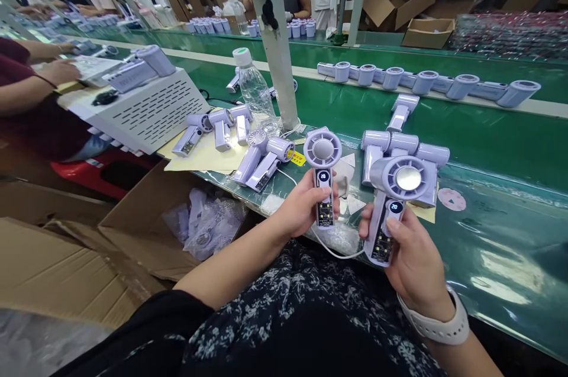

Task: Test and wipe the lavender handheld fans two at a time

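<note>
My left hand (306,202) is closed around the handle of a lilac handheld fan (324,155), held upright. Its thumb rests just below a small round display that reads 20. A second lilac handheld fan (386,199) is gripped in my right hand (412,247), leaning a little, with its display also lit at 20 and my thumb beside it. Both handles have their fronts off, so circuit boards show. A white cable (339,255) hangs between the two fans. Behind the right-hand fan, several more fans (403,143) stand grouped on the green bench (501,211).
More fans (266,158) lie left on the bench, near a plastic bottle (255,90) and a metal post (279,39). Fans line the conveyor (483,102) beyond. A cardboard box (142,217) holding bagged parts sits below left. Another person's arm (26,90) is beside a vented white box (155,110).
</note>
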The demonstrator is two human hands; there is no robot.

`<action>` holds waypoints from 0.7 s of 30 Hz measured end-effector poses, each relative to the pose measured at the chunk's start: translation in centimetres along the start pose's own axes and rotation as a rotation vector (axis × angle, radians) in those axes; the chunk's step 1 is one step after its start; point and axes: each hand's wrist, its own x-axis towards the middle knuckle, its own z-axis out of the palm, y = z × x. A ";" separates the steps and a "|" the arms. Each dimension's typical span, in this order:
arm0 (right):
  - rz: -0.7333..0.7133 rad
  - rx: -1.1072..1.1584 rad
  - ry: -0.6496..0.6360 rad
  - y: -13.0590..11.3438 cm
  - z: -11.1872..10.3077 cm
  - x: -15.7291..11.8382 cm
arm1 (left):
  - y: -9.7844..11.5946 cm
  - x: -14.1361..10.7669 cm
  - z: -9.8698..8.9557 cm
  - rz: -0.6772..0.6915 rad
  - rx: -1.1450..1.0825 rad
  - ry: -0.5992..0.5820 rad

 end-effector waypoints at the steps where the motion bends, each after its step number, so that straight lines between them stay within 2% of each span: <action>1: -0.011 0.003 0.006 0.1 -0.1 -0.1 | 0.0 -0.1 0.0 -0.022 -0.017 -0.007; 3: -0.007 0.010 -0.025 0.2 -0.3 -0.2 | 0.0 -0.3 -0.1 -0.047 -0.019 -0.064; 7: -0.003 0.000 -0.051 0.0 -0.5 -0.3 | 0.3 -0.8 0.2 -0.003 0.120 -0.162; 12: 0.006 -0.015 -0.008 -0.4 -0.5 0.3 | 0.8 -0.7 0.4 0.021 0.208 -0.156; 21: 0.001 -0.005 -0.069 -0.6 -0.6 0.1 | 0.7 -0.7 0.4 0.015 0.196 -0.176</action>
